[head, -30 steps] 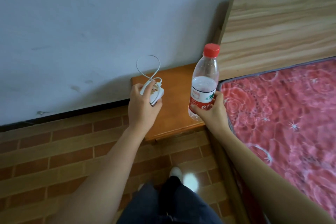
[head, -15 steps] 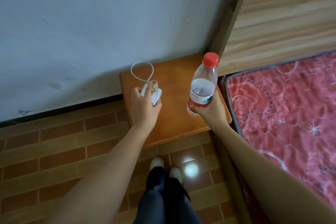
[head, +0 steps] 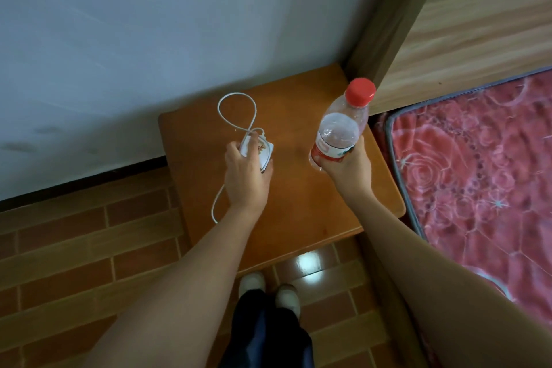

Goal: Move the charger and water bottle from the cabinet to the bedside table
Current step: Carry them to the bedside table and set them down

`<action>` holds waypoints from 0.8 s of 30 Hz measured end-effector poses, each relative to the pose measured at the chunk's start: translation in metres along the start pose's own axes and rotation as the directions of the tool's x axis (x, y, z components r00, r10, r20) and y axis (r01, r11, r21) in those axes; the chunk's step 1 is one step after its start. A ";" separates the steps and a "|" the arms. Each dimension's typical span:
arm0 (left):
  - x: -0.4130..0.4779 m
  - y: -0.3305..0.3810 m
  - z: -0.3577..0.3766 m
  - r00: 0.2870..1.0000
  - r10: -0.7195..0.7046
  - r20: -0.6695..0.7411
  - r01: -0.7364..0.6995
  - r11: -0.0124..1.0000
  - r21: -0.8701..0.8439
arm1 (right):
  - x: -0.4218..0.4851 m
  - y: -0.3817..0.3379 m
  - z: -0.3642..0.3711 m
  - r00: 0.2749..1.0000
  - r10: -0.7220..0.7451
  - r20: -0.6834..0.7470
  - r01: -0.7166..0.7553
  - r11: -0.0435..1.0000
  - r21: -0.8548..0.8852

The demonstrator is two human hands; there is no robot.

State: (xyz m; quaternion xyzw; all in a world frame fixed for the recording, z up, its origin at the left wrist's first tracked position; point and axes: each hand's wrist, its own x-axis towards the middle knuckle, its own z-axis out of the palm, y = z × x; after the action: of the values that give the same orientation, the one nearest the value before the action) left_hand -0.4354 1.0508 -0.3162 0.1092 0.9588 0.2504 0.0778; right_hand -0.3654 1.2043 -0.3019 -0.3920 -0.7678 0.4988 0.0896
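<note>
My left hand (head: 246, 176) grips a white charger (head: 259, 149) above the left half of the orange-brown bedside table (head: 298, 212). Its white cable (head: 236, 110) loops up beyond my fingers, and a loose end hangs below my wrist. My right hand (head: 346, 164) holds a clear water bottle (head: 340, 128) with a red cap and red label, tilted slightly, over the table's right side. Whether either object touches the tabletop is unclear.
A pale wall (head: 149, 39) runs behind the table. A wooden headboard (head: 478, 24) and a red floral mattress (head: 478, 173) lie to the right. Brick-pattern floor tiles (head: 74, 248) spread to the left and below, where my shoes (head: 268, 287) stand.
I have stepped closer, so the table now sits directly under both hands. Both hands still hold their objects and have come lower over the tabletop.
</note>
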 end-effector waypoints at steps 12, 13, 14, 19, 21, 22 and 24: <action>0.030 0.000 0.046 0.999 0.031 0.025 -0.031 0.999 0.010 | 0.036 0.018 0.016 0.999 -0.038 -0.034 0.040 0.998 0.058; 0.031 0.001 0.049 0.999 0.028 0.025 -0.028 1.000 0.006 | 0.037 0.021 0.017 0.999 -0.038 -0.030 0.039 0.998 0.052; 0.031 0.003 0.052 0.999 0.025 0.022 -0.025 1.000 -0.002 | 0.037 0.023 0.017 0.999 -0.035 -0.027 0.036 0.998 0.048; 0.035 0.011 0.061 0.999 0.024 -0.024 -0.023 0.999 0.035 | 0.038 0.030 0.016 1.000 -0.027 -0.011 0.027 0.998 0.050; 0.036 0.012 0.062 0.999 0.023 -0.028 -0.021 0.996 0.082 | 0.039 0.030 0.016 1.000 -0.024 -0.008 0.025 0.998 0.058; 0.036 0.012 0.062 1.000 0.020 -0.023 -0.018 0.995 0.094 | 0.039 0.030 0.016 1.000 -0.021 -0.007 0.021 0.998 0.060; 0.036 0.012 0.061 1.000 0.019 -0.007 -0.018 0.995 0.101 | 0.038 0.029 0.016 1.000 -0.021 -0.006 0.021 0.998 0.063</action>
State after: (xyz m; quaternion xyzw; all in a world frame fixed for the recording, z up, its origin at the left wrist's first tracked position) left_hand -0.4554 1.0982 -0.3663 0.1207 0.9695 0.2027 0.0661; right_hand -0.3848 1.2252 -0.3441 -0.3823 -0.7554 0.5208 0.1093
